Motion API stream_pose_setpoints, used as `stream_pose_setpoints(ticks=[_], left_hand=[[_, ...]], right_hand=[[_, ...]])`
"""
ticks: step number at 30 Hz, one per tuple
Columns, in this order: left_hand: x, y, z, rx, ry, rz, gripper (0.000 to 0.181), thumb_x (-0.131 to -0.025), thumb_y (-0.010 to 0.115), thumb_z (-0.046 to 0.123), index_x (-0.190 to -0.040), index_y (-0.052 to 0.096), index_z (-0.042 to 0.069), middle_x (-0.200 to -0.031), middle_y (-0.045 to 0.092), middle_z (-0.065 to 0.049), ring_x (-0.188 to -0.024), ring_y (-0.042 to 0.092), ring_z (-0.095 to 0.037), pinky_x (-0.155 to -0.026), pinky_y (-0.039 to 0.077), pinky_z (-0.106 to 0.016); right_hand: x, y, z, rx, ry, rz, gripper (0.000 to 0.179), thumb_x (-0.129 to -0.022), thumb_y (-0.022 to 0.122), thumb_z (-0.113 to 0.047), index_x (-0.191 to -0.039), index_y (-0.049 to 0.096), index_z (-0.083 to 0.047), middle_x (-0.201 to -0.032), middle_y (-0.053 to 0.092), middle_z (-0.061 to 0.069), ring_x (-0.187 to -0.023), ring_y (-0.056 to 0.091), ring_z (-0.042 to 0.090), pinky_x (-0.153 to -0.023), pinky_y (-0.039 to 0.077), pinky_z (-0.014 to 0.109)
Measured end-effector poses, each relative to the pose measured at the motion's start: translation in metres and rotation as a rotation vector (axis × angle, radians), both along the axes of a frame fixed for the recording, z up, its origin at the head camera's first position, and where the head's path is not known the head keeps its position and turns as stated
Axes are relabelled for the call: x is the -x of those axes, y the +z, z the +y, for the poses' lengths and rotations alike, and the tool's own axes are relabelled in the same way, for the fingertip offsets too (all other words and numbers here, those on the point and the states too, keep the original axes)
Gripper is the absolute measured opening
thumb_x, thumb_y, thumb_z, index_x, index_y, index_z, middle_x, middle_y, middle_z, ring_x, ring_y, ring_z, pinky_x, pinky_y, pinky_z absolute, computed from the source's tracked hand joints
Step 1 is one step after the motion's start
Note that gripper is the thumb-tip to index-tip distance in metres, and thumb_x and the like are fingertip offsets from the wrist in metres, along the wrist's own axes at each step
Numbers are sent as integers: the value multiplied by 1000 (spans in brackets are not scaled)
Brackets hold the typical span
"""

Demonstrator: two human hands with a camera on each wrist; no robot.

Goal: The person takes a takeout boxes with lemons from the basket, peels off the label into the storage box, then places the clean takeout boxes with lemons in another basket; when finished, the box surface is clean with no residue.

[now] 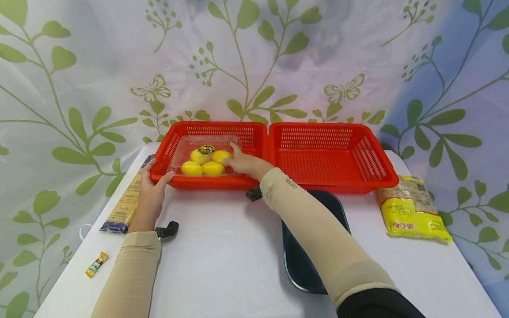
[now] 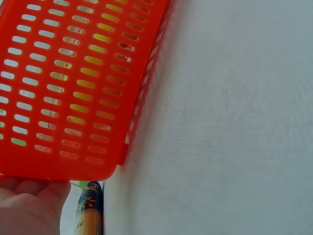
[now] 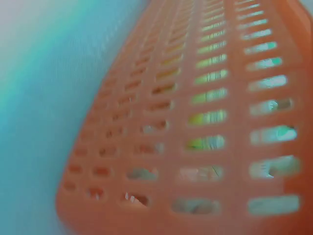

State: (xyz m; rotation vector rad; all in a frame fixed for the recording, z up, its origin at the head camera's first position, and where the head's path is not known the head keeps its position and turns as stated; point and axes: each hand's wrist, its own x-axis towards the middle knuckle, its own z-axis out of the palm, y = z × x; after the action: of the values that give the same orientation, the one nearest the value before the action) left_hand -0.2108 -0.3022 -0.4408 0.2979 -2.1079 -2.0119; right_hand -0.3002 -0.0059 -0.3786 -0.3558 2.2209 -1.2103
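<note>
My left hand (image 1: 153, 194) grips the left end of a red slotted plastic basket (image 1: 207, 183), with the thumb at its front corner. The left wrist view shows the fingers at the basket's end edge. Inside this basket rests a clear plastic box (image 1: 179, 152) holding several yellow fruits (image 1: 213, 168) that look like lemons, with a dark round label on its lid. My right hand (image 1: 250, 164) reaches over the basket's front rim and holds the box by its right end. In the right wrist view only the blurred basket wall (image 3: 161, 117) shows; the hand is hidden there.
A second red basket (image 1: 314, 165) adjoins on the right. Under the right forearm lies a dark tray (image 1: 300, 260). A yellow packet (image 1: 413, 210) sits at the right, a long tan packet (image 1: 125, 205) at the left. A small wrapped stick (image 1: 96, 265) lies near the left edge.
</note>
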Motion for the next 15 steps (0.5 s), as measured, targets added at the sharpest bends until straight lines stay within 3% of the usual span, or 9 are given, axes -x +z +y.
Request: stream_pose_setpoints(ticks=[5,8,15], left_hand=[[0,0,0,11,-3,1,79,-105,68,27,-168,20,31,-171,20,-3,-155,25,-25,-119,31,-41],[-1,-1,1,9,-3,0,78,-105,68,28,-167,20,32,-171,21,-2,-154,25,-24,-119,31,-41],[0,-3,-1,28,1,-10,79,-104,69,32,-167,20,37,-171,20,1,-154,24,-21,-120,30,-40]], right_hand=[[3,-6,0,237,-118,-110,78,-112,51,-18,-170,0,-29,-154,33,16,-121,49,40,-102,47,48],[5,-9,-1,355,-172,-185,78,-110,52,-10,-170,6,-30,-145,37,17,-98,52,40,-91,48,45],[6,-7,0,428,-245,-233,78,-108,57,-6,-169,18,-34,-154,33,15,-65,40,26,-75,46,37]])
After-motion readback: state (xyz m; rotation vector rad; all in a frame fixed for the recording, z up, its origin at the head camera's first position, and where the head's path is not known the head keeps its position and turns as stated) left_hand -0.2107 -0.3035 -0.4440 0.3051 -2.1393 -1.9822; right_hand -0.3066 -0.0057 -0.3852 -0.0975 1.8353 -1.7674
